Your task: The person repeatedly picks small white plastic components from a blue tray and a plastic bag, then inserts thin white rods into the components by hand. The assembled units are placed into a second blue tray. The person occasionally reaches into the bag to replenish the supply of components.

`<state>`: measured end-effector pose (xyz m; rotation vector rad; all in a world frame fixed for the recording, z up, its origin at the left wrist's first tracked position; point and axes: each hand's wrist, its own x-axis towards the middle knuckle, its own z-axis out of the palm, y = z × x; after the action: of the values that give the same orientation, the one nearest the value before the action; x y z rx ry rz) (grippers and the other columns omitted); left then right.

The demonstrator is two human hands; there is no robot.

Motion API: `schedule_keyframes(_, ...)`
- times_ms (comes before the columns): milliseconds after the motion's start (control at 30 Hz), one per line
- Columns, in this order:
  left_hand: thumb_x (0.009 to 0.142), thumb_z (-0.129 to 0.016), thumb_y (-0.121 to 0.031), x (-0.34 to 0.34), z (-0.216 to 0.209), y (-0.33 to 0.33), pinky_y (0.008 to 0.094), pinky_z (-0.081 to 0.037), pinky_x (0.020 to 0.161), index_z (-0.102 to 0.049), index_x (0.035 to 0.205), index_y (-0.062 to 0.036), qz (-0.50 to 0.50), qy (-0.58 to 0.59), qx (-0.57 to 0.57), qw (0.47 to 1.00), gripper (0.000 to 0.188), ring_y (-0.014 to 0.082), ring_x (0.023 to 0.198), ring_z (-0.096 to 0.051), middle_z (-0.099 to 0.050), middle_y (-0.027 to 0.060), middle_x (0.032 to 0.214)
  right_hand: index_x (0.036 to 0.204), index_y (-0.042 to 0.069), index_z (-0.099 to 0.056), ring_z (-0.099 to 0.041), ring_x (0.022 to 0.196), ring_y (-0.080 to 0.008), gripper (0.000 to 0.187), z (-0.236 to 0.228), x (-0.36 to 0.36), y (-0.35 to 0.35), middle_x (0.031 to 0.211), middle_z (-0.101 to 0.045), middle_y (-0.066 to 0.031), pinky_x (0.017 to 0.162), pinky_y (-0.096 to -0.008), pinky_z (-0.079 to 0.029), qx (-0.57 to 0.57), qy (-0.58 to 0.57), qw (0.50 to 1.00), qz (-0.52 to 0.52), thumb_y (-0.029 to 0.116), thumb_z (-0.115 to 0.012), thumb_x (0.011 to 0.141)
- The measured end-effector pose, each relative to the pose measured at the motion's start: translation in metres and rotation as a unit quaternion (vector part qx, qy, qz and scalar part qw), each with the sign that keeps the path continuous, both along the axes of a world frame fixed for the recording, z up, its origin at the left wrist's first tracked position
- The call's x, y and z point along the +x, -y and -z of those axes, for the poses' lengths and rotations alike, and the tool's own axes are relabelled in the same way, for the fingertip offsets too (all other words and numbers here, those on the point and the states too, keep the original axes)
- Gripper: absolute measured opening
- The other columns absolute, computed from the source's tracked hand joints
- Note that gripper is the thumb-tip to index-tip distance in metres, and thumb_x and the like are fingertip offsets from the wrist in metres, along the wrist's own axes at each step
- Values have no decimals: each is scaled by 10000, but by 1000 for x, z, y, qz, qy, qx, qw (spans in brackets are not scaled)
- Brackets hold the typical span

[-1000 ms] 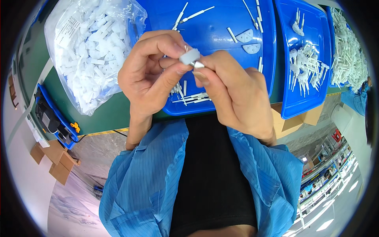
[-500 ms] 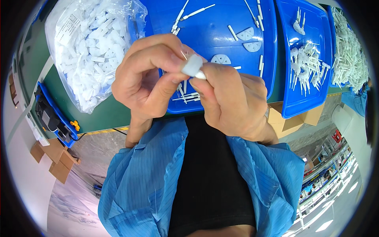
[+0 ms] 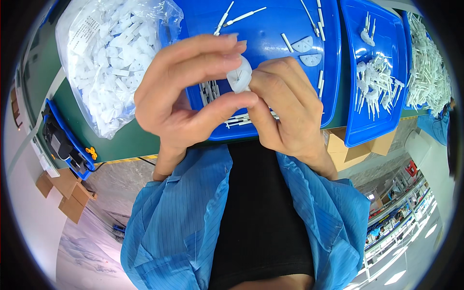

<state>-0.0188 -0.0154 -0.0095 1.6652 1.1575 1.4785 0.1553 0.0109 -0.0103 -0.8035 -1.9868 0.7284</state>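
Note:
Over the front of the blue tray, a small white plastic piece [image 3: 239,76] with a thin wire across its face sits between both hands. My left hand [image 3: 186,89] curls around it, fingers at its upper edge and thumb along its lower edge. My right hand [image 3: 290,108] is closed at the piece's right side, its fingertips partly hidden, so any tube in them does not show. Behind the hands, white half-round pieces with holes [image 3: 303,44] lie in the tray near a thin white tube [image 3: 287,42]. Several more tubes [image 3: 241,120] lie under my hands.
A clear bag of white pieces [image 3: 118,63] lies left on the green table [image 3: 130,140]. The large blue tray [image 3: 270,21] fills the middle. At right, a smaller blue tray [image 3: 355,128] holds assembled pieces [image 3: 374,79], with a heaped tray beyond. An open cardboard box [image 3: 350,152] stands below.
The white piece has turned so its wired face shows. My left fingers have opened out from a tight pinch, and my left thumb has moved right beneath the piece.

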Motion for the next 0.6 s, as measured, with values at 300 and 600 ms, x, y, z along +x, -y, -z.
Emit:
schedule_keyframes(300, 686, -831, -10, -8, 7, -6, 424, -635, 744, -689, 890, 34, 29, -21, 94, 995, 252, 426, 890, -692, -487, 140, 998, 983, 36, -700, -471, 713, -217, 253, -23, 15, -12, 769, -522, -70, 639, -310, -366, -28, 129, 990, -44, 30, -708, 730)
schedule_keyframes(600, 674, -793, 72, -14, 0, -6, 407, -637, 756, -707, 768, 50, 81, -139, 206, 965, 129, 437, 830, -689, -420, 112, 923, 929, -30, -720, -578, 532, -94, 180, -42, 6, -29, 632, -637, -72, 480, -226, -410, -309, 84, 944, -75, 114, -611, 938)
